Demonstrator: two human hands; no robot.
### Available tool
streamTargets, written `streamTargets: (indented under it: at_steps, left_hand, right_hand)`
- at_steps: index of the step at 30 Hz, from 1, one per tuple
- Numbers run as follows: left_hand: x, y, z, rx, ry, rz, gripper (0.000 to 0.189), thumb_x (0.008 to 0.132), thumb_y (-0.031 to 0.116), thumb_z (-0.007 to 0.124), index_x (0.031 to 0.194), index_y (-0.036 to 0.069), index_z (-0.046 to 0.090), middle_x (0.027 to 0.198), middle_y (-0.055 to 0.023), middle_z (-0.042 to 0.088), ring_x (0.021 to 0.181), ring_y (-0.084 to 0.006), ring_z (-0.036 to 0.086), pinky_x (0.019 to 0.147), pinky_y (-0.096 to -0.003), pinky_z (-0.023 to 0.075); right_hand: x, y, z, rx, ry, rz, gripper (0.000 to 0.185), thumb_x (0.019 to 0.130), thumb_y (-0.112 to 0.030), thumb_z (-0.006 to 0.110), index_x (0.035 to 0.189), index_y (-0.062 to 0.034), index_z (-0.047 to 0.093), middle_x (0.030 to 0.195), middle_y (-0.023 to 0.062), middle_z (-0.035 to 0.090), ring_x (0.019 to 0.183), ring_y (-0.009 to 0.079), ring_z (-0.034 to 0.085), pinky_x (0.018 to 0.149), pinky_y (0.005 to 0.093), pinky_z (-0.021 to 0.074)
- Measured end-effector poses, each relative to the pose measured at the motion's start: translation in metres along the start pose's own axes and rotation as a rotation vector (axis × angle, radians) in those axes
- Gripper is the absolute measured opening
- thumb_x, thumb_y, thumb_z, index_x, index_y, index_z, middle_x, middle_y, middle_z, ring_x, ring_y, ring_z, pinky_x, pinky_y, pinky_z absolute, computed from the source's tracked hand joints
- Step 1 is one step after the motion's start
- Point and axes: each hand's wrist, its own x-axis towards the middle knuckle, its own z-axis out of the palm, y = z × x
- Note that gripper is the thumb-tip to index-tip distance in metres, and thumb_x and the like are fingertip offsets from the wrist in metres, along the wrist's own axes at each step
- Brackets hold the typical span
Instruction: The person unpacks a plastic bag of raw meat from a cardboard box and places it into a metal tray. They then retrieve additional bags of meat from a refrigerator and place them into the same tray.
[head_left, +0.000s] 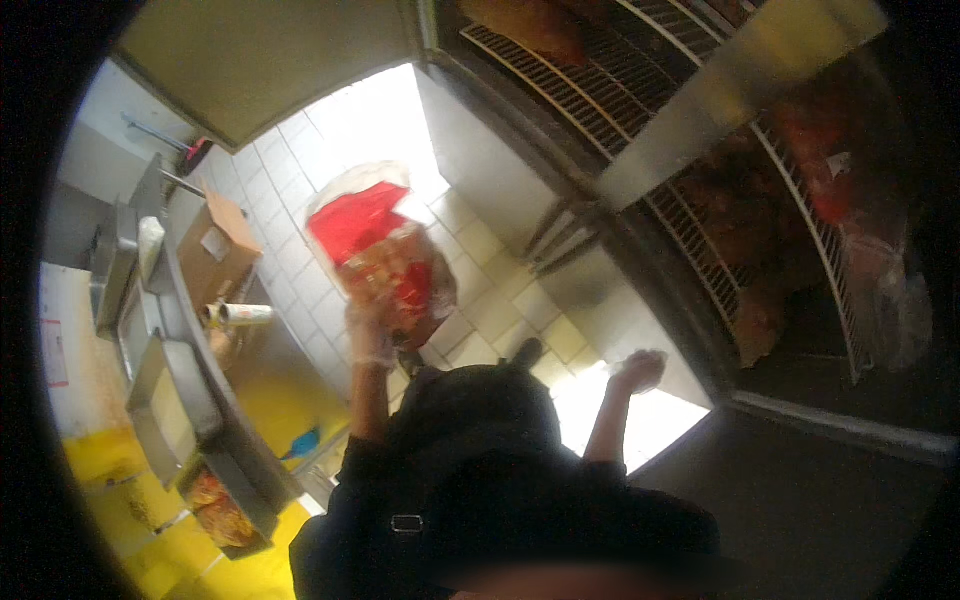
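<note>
My left hand (373, 322), in a clear plastic glove, grips a plastic bag (356, 225) with red and see-through parts. Reddish-brown food (394, 274) shows through its clear side; motion blurs it. The bag is held over the tiled floor, left of my body. My right hand (639, 371) is out to the right, also in a clear glove, its fingers curled. It is near the front of an open refrigerator (652, 262), and blur hides whether anything is in it.
Wire shelves (705, 262) in the refrigerator hold bagged food (817, 157). A door panel (795, 480) stands at lower right, another panel (277, 60) at upper left. Along the left runs a steel counter with pans (169, 397), one with food (221, 510). A cardboard box (214, 251) is beside it.
</note>
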Motion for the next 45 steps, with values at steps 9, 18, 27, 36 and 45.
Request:
streamTargets:
  at_steps: [9,18,27,36,45]
  left_hand:
    - [0.026,0.042,-0.053,-0.280,-0.212,-0.116,0.039,0.080,0.011,0.073,0.116,0.003,0.060,0.101,-0.0055,0.066,0.082,-0.0153,0.063,0.071,-0.0309,0.0534]
    - [0.039,0.048,-0.091,-0.432,-0.160,-0.120,0.022,0.077,0.007,0.076,0.095,-0.001,0.066,0.081,-0.0046,0.066,0.069,-0.0123,0.062,0.058,-0.0270,0.0503]
    - [0.048,0.047,-0.150,-0.395,-0.090,-0.195,0.029,0.077,0.009,0.077,0.103,-0.001,0.066,0.091,-0.0072,0.068,0.080,-0.0168,0.066,0.069,-0.0304,0.0562]
    - [0.071,0.047,-0.219,-0.554,0.129,-0.160,0.027,0.077,0.006,0.075,0.101,-0.001,0.065,0.090,-0.0079,0.068,0.073,-0.0170,0.066,0.063,-0.0314,0.0562]
    - [0.059,0.060,-0.262,-0.287,0.265,-0.069,0.027,0.080,0.028,0.075,0.095,0.006,0.072,0.084,-0.0061,0.072,0.065,-0.0158,0.066,0.057,-0.0273,0.0531]
  right_hand:
    - [-0.297,0.103,0.041,0.980,-0.883,0.676,0.033,0.088,-0.034,0.059,0.085,-0.0021,0.052,0.082,0.0165,0.060,0.076,0.0283,0.061,0.061,0.0410,0.0478]
    - [-0.292,0.099,-0.079,2.299,-0.622,0.939,0.044,0.088,-0.042,0.061,0.105,-0.0016,0.056,0.100,0.0185,0.063,0.093,0.0301,0.061,0.078,0.0430,0.0487]
    - [-0.293,0.082,-0.031,1.829,-0.729,1.025,0.058,0.090,-0.054,0.056,0.120,-0.0041,0.058,0.116,0.0148,0.063,0.107,0.0283,0.056,0.088,0.0415,0.0469]
    - [-0.269,-0.018,-0.042,1.747,-1.159,0.882,0.049,0.091,-0.052,0.054,0.110,-0.0066,0.061,0.106,0.0113,0.065,0.093,0.0260,0.059,0.077,0.0385,0.0489]
    - [-0.227,-0.183,-0.028,1.468,-1.669,0.590,0.043,0.093,-0.049,0.053,0.099,-0.0090,0.065,0.096,0.0077,0.068,0.079,0.0237,0.062,0.066,0.0354,0.0510]
